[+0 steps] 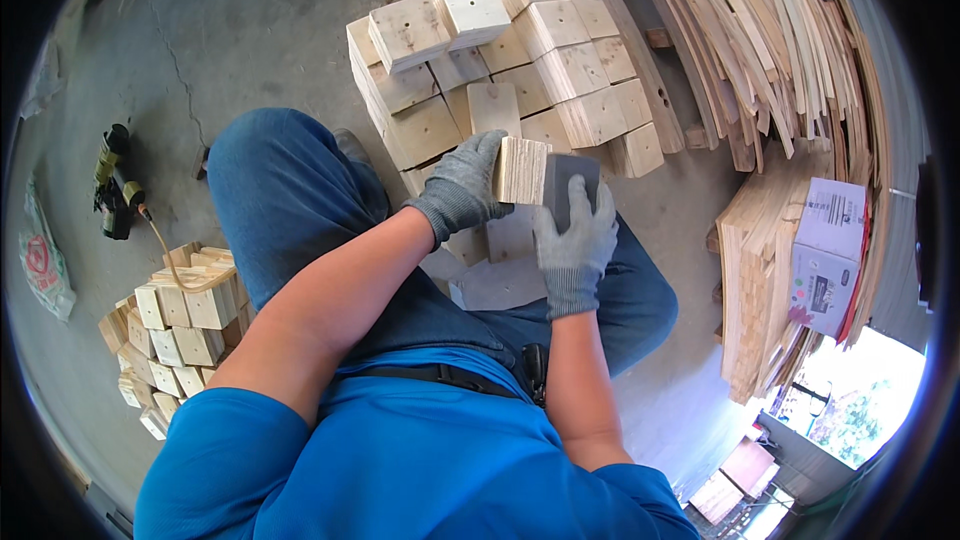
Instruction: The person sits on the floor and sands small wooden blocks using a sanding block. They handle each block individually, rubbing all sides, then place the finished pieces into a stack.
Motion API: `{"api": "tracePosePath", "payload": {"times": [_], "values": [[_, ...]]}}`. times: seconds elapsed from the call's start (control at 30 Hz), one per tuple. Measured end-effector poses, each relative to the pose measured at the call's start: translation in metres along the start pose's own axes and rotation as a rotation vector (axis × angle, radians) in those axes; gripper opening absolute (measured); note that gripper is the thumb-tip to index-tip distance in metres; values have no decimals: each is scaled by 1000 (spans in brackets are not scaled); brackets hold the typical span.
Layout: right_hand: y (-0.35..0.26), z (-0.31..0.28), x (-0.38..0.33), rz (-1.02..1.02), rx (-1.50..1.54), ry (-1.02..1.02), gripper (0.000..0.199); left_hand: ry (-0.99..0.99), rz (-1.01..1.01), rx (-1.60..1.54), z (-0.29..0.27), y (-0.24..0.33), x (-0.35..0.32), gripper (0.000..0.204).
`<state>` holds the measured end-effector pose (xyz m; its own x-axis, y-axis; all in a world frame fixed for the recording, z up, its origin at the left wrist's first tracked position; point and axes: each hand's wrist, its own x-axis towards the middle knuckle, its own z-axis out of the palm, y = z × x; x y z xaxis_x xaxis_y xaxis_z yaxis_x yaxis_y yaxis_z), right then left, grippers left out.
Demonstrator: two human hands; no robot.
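Both hands are gloved in grey knit and busy on one piece: my left hand (462, 185) is wrapped around a small laminated wood block (520, 170), fingers closed on its left side, holding it up over my lap. My right hand (575, 240) is closed on a dark grey sanding block (572, 180), pressed flat against the wood block's right face. Looks to me like the sanding step is mid-go, smoothing that face. I'd guess the next bit needs steady pressure and a turn of the block to reach another side, with the left grip staying firm so it doesn't slip.

Right behind it is a big stack of similar wood blocks (500, 60), a smaller pile (175, 325) sits on the concrete floor (250, 20) to my left with a nail gun (115, 185) nearby, and thin wooden slats (770, 30) lean off to the right.
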<state>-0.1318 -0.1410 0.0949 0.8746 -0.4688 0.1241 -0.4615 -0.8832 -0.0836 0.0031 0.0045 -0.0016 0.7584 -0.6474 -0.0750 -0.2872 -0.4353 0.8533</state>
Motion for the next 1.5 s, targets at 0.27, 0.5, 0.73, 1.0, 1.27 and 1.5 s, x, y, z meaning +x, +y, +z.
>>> {"api": "tracePosePath", "payload": {"times": [0.27,0.5,0.73,1.0,1.27,1.5], "values": [[0,-1,-2,11,-21,2,66,-26,-23,-15,-6,7,0,102],[-15,12,93,30,-54,-12,61,-8,8,-14,-4,7,3,107],[-14,0,41,50,43,-43,67,12,19,-17,-1,-1,0,104],[10,-5,-39,6,141,4,70,19,5,21,1,1,0,102],[-35,9,54,-91,23,32,62,43,34,13,0,1,1,99],[-44,3,53,-69,54,-28,64,110,84,25,4,-3,-2,96]]}}
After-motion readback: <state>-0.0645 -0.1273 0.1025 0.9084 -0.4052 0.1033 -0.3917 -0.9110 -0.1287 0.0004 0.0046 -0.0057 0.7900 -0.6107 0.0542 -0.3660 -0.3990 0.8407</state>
